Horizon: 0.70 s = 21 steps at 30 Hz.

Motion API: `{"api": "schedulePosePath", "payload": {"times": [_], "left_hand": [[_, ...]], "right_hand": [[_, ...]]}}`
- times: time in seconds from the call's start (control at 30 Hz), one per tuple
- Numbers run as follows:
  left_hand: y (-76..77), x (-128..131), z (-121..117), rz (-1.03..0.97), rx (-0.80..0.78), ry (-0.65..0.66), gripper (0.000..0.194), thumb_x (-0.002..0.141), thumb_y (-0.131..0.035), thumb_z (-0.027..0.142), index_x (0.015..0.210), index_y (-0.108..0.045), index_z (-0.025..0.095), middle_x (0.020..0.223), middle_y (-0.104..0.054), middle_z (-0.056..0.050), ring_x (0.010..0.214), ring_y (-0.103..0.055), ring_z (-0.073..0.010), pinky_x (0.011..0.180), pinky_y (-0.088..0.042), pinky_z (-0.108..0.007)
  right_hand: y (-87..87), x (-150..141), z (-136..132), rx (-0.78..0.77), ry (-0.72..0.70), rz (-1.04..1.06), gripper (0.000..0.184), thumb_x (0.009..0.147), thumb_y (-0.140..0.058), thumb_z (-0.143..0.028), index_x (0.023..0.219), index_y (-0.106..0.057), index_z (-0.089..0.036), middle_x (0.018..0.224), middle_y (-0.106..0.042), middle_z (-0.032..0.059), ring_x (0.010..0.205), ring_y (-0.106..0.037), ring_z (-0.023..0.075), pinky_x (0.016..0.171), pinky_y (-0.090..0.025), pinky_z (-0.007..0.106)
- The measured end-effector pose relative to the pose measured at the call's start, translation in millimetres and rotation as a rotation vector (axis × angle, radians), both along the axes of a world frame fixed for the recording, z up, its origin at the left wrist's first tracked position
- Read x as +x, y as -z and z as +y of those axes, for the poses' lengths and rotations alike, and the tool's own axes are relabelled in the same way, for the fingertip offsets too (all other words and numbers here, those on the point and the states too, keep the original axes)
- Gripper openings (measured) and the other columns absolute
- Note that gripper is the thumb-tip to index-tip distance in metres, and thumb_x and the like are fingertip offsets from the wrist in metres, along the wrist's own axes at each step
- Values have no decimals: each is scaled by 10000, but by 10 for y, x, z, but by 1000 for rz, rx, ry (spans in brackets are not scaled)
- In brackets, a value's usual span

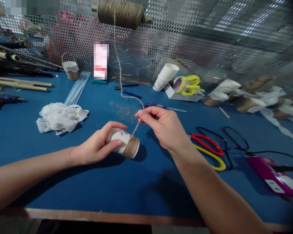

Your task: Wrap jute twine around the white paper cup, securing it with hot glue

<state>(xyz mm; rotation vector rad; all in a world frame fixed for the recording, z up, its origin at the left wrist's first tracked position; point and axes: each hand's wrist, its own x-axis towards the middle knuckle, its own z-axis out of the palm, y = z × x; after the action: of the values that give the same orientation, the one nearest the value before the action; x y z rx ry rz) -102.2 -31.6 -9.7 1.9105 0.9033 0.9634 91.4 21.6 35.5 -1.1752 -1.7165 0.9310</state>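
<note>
My left hand is closed around a white paper cup, which is tilted on its side just over the blue table. Brown jute twine is wound in a band round the cup's right-hand end. Between thumb and fingers my right hand pinches the loose strand of twine a little above the cup. From there the strand runs up to a large twine spool mounted on a rod at the perforated metal wall.
Crumpled white lace ribbon lies left, near glue sticks and a finished little basket. Scissors and a purple power strip lie right. Stacked paper cups stand behind; pliers lie near the wall.
</note>
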Motion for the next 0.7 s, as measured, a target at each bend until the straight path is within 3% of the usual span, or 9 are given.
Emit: {"api": "schedulePosePath", "payload": {"times": [0.7], "left_hand": [[4,-14,-49,61,175,66,297,914,-447,258,1196,-386,185,1014,-592,-92,755,-601,-152,611,-467,-234]], "right_hand": [[82,-55,-11,-128,-99,-77,184,776,-624,-336,712,-656,-166,650,-638,2,631,-567,124,648,-431,267]]}}
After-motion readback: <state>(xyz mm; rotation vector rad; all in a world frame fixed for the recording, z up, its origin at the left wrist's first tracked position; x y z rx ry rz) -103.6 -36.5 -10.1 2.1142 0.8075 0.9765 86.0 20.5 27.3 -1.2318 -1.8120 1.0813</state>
